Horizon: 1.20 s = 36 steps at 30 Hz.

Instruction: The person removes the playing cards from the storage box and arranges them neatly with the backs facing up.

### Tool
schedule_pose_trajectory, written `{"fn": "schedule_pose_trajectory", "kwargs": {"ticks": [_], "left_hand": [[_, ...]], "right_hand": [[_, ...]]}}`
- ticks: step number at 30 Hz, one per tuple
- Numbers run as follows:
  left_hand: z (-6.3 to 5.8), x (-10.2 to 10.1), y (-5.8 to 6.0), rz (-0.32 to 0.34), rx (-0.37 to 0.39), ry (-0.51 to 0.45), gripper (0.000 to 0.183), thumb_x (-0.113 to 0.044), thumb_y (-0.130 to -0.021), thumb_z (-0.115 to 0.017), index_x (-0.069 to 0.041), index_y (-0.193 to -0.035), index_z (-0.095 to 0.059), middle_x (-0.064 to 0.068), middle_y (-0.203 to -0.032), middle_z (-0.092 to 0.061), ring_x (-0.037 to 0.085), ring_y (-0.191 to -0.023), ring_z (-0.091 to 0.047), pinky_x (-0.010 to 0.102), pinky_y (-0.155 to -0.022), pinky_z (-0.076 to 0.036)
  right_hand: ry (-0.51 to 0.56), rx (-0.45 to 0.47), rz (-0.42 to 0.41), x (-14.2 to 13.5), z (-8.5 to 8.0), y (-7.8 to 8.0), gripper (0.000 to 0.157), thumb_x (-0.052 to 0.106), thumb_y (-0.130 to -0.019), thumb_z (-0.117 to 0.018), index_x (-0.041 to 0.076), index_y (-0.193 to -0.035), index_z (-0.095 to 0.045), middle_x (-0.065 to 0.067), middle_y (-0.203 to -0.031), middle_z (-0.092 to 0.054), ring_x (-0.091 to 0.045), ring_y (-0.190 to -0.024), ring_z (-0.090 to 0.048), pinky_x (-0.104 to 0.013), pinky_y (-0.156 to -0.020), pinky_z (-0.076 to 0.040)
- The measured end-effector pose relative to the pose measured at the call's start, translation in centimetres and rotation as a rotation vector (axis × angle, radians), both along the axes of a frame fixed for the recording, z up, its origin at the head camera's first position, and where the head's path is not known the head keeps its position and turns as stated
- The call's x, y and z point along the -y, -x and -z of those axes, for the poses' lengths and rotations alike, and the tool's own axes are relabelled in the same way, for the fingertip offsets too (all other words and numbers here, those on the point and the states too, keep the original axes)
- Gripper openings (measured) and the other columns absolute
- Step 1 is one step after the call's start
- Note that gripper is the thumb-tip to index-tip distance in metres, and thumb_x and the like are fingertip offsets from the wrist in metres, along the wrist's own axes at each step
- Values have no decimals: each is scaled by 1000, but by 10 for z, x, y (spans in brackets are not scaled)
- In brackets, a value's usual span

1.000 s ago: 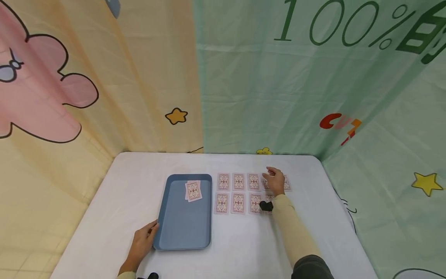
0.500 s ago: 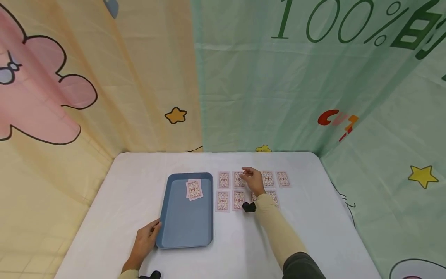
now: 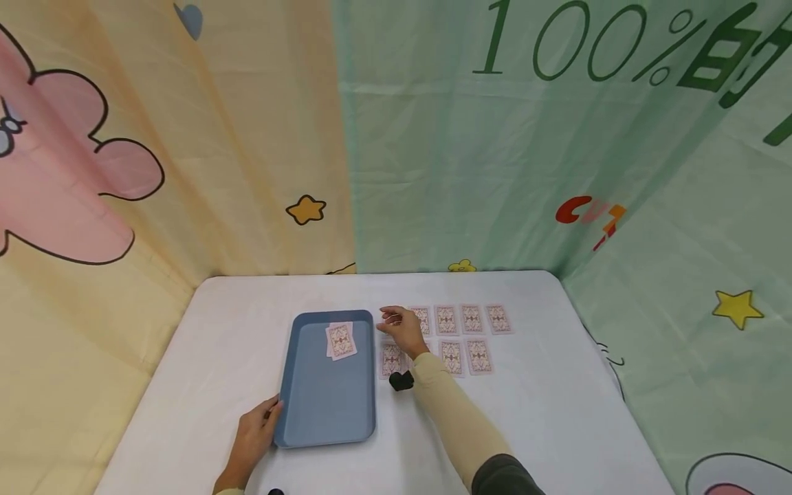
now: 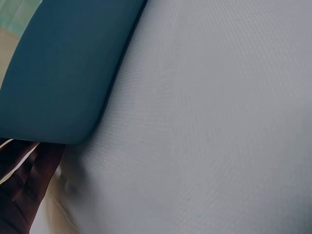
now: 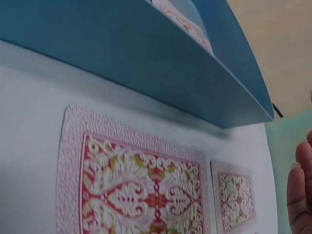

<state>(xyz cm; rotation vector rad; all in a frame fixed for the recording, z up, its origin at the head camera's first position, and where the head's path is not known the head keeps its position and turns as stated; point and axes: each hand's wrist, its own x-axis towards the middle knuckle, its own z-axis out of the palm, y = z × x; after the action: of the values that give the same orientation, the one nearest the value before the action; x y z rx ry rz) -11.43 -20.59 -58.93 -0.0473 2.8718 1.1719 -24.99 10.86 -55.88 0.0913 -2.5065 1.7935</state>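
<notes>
Playing cards lie face down in two rows on the white table, including one card (image 3: 450, 357) in the nearer row; their backs carry a red ornate pattern. Over the left end of the far row hovers my right hand (image 3: 402, 330), fingers loosely bent, nothing seen in them. It hides part of the cards below. In the right wrist view its fingers (image 5: 298, 195) are at the right edge, apart from the large card (image 5: 141, 185). My left hand (image 3: 252, 430) touches the left rim of the blue tray (image 3: 324, 412) with nearly straight fingers; the tray hides their tips in the left wrist view.
At the far end of the tray lie overlapping face-down cards (image 3: 342, 342). The white table (image 3: 532, 426) reaches back to printed curtains (image 3: 433, 172) behind and on both sides. The tray's raised wall (image 5: 122, 53) stands close beside the card rows.
My right hand has swept left along the far row, from near its right end to its left end by the tray. The cards and left hand stay in place; the head view shifts slightly.
</notes>
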Motion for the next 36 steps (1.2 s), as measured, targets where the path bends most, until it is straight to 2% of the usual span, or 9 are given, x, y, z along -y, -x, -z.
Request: {"fn": "schedule_pose_trajectory", "kwargs": {"ticks": [3, 8, 15, 23, 29, 32, 36], "left_hand": [[2, 1, 0, 2, -36, -5, 38, -15, -99, -53, 16, -119, -57, 24, -97, -68, 25, -78, -64, 35, -66, -53], [3, 2, 2, 6, 20, -11, 38, -14, -100, -52, 17, -123, -55, 23, -100, -68, 24, -81, -64, 31, -66, -52], [-1, 0, 1, -3, 67, -16, 37, -12, -99, -52, 17, -123, -54, 22, -100, -68, 22, -80, -63, 27, -63, -51], [-1, 1, 2, -8, 62, -19, 37, -13, -99, -52, 16, -123, -55, 22, -99, -68, 21, -79, -63, 27, -63, -51], [-3, 3, 1, -4, 76, -21, 39, -13, -99, -53, 16, -124, -54, 18, -96, -69, 18, -77, -61, 26, -62, -49], [-3, 3, 1, -8, 81, -25, 38, -13, -99, -53, 16, -124, -54, 19, -97, -68, 18, -77, -60, 26, -62, -49], [-3, 3, 1, -13, 83, -36, 38, -13, -99, -53, 16, -124, -55, 19, -99, -69, 18, -78, -61, 26, -63, -50]], "right_hand": [[-5, 10, -15, 14, -3, -2, 38, 3, -81, -76, -1, -118, -66, -18, -105, -65, -25, -94, -61, -34, -83, -51], [-14, 4, -61, 32, -4, -2, 40, 0, -81, -75, -3, -119, -64, -20, -111, -64, -28, -99, -61, -34, -85, -50], [8, 42, -77, 51, -1, -2, 42, 1, -81, -76, -1, -120, -64, -12, -112, -65, -28, -103, -61, -33, -87, -50], [58, 106, -65, 71, -1, 0, 40, -2, -81, -74, -1, -120, -64, -15, -115, -63, -28, -99, -61, -32, -80, -52], [-9, 153, -54, 88, 4, 2, 43, -3, -80, -75, 1, -121, -65, -12, -117, -63, -25, -99, -58, -26, -75, -50], [-66, 167, -39, 95, 7, 2, 44, -2, -80, -75, 3, -123, -64, -13, -120, -61, -25, -103, -57, -31, -83, -50], [-131, 143, -25, 100, 16, 1, 48, -3, -79, -75, 2, -125, -62, -17, -127, -57, -30, -115, -55, -41, -96, -46]]}}
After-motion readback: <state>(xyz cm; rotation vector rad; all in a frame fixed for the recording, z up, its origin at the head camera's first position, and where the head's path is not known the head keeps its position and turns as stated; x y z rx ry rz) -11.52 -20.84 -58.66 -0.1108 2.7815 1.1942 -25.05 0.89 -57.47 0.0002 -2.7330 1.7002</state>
